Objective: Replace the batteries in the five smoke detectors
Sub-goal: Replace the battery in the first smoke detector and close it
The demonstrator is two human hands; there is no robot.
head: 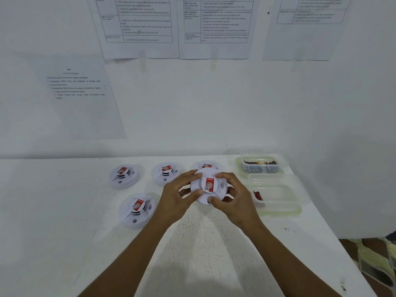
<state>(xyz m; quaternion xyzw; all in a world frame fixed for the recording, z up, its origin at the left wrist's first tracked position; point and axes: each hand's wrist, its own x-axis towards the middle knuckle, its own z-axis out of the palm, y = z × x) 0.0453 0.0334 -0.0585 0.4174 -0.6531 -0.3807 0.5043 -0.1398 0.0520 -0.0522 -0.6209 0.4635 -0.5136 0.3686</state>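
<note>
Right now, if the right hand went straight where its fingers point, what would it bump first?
The held smoke detector: the right hand grips it. Past that, probably the left hand, though depth is unclear.

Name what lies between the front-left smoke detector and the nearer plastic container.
Head view: another smoke detector, gripped by the left hand and the right hand.

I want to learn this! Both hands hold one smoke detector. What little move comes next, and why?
Probably twist the smoke detector open: left hand and right hand both grip its rim, it looks closed, and no battery shows in it yet.
</note>
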